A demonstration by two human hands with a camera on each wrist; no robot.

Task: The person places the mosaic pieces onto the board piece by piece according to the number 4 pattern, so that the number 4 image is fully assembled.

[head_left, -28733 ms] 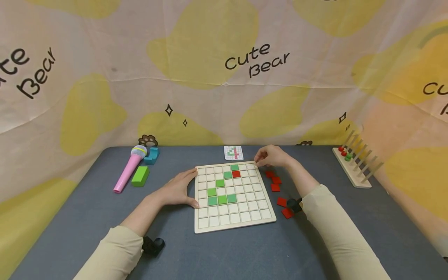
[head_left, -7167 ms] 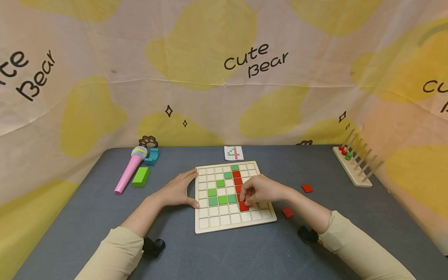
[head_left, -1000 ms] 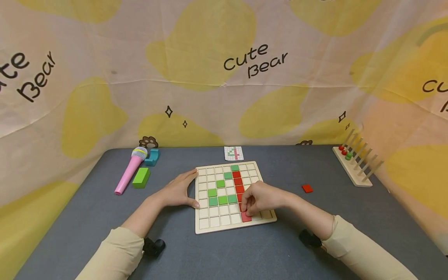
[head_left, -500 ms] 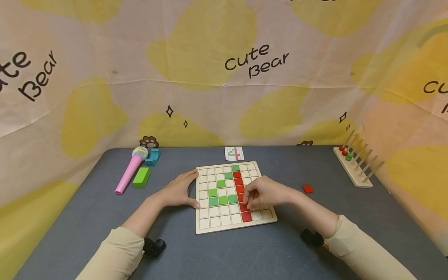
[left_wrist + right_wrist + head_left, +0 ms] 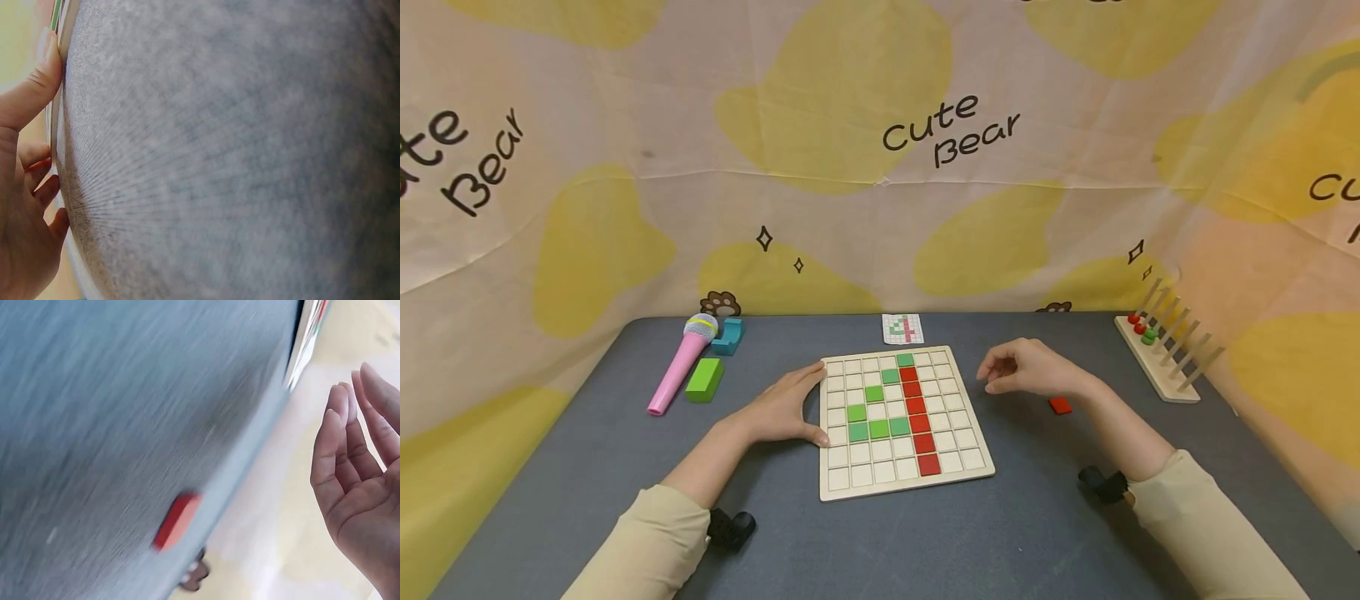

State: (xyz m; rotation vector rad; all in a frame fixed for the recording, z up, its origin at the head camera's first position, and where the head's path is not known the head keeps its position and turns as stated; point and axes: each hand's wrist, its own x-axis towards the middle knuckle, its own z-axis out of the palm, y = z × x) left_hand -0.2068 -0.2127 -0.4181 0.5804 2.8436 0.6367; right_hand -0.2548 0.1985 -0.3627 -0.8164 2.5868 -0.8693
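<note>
A square wooden grid board (image 5: 955,482) lies on the table in the head view. Several green tiles (image 5: 874,393) form a slanting line and a row on it. Beside them, several red tiles (image 5: 920,422) run down one column to the bottom row. My left hand (image 5: 778,407) rests against the board's left edge, thumb and fingers spread along it. Right of the board, my right hand (image 5: 1033,367) hovers with loosely bent fingers and nothing in them. A single loose red tile (image 5: 1060,406) lies below that hand; the right wrist view shows this red tile (image 5: 177,521) too, blurred.
Behind the board lies a small pattern card (image 5: 902,329). To the left are a pink toy microphone (image 5: 676,371), a green block (image 5: 703,380) and a blue curved block (image 5: 727,337). A peg stand (image 5: 1161,367) with red and green beads stands far right.
Over the frames the red column has grown down to the bottom row, and the loose red tiles have dwindled. My right hand has just left the board, moving right. My left hand stays put.
</note>
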